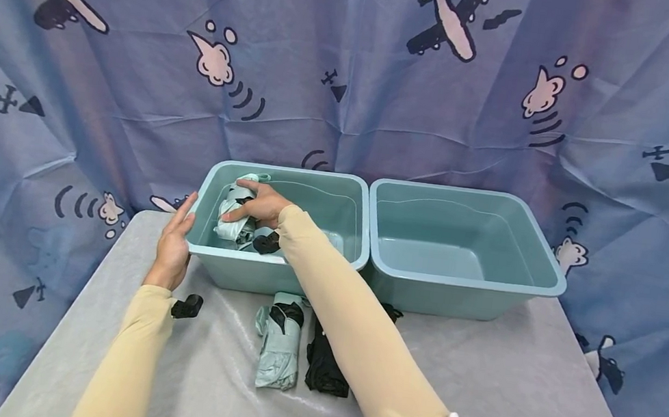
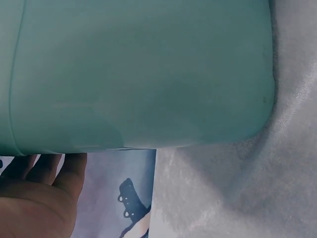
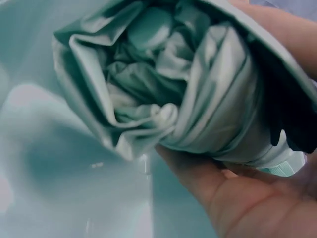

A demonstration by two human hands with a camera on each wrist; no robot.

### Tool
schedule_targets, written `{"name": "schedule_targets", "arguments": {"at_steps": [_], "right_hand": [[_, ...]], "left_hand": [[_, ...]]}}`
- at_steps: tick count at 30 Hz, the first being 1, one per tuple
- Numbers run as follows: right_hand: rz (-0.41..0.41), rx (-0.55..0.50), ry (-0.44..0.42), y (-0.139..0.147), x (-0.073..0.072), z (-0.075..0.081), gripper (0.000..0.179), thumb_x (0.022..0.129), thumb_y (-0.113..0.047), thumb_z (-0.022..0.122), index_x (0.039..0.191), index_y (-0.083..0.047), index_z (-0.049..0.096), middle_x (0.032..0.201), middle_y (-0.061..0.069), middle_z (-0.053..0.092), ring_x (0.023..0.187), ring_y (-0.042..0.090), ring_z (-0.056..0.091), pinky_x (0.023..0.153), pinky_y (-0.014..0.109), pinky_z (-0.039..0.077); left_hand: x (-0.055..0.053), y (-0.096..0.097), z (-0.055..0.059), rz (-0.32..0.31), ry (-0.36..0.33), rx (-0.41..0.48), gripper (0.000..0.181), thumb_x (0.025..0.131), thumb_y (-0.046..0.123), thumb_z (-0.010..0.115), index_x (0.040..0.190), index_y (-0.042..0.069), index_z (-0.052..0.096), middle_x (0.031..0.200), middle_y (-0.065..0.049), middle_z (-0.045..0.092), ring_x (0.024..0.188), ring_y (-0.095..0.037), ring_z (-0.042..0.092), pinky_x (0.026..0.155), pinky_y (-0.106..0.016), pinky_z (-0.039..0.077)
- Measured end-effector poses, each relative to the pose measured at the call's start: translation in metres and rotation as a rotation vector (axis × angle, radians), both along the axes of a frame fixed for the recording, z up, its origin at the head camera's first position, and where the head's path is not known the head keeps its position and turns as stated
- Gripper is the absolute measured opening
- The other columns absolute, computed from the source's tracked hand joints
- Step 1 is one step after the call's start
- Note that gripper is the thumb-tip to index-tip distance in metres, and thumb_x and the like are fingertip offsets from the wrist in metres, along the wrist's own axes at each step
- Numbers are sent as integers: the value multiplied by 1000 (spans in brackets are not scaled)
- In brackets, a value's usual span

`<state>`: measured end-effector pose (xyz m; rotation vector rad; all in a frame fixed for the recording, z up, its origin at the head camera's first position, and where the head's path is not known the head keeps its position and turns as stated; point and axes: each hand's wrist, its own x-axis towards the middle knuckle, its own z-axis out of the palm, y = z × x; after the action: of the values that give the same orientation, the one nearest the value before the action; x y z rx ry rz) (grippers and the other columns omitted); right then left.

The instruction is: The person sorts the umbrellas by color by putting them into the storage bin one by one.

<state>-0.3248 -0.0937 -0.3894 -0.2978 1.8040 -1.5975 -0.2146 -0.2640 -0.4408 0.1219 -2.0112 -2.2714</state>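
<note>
Right hand (image 1: 260,205) is gripping a pale green fabric roll (image 1: 234,228) inside the left bin (image 1: 252,276)!
Grey table (image 1: 457,381) underneath, a blue airplane-print curtain (image 1: 305,33) hanging behind, the right bin (image 1: 454,299) standing just beside; the left hand (image 1: 173,249) is resting extended fingers against the left bin's left side, clamping nothing. Nearer, a second green roll (image 1: 277,364) and a black roll (image 1: 325,369) are lying together, a yellow sleeve (image 1: 354,307) partly covering the black one. The right wrist view is revealing the gripped roll's gathered, hollow end, hidden from the head view; the left wrist view is showing smooth outer bin wall.
</note>
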Motion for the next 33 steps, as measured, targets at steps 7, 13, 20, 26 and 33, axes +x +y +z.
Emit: {"name": "schedule_targets", "arguments": {"at_steps": [7,13,20,26,33], "right_hand": [[18,21,16,-11,1,0,95,83,1,82,161,-22,32,152,17,40,104,23,58,99,51,51],[15,6,-11,-17,0,0,92,86,2,79,161,-22,32,152,18,40,101,24,61,99,50,51],[48,34,-54,-22,-3,-4,94,88,-2,78,163,-23,26,161,17,30,124,34,57,105,55,46],[67,77,-36,-24,-5,-8,92,89,-10,80,162,-24,27,167,10,17,147,35,32,106,61,42],[81,89,-29,-23,-5,-8,88,90,-15,79,162,-24,29,168,6,16,151,35,23,105,61,43]], "left_hand": [[-1,0,-1,6,1,-22,52,113,22,24,165,23,18,170,3,8,153,-21,15,124,-41,15],[-2,-1,-1,13,11,-32,52,113,21,25,164,22,19,170,3,5,154,-20,11,124,-41,13],[-3,-1,-1,6,7,-2,52,113,21,25,164,22,19,170,4,7,153,-17,14,123,-39,17],[-3,-1,-1,2,5,-15,52,113,23,25,165,23,18,170,4,8,153,-18,16,123,-40,19],[-2,-1,-1,16,-5,-29,52,113,23,25,164,23,20,170,6,6,153,-16,9,124,-40,10]]}}
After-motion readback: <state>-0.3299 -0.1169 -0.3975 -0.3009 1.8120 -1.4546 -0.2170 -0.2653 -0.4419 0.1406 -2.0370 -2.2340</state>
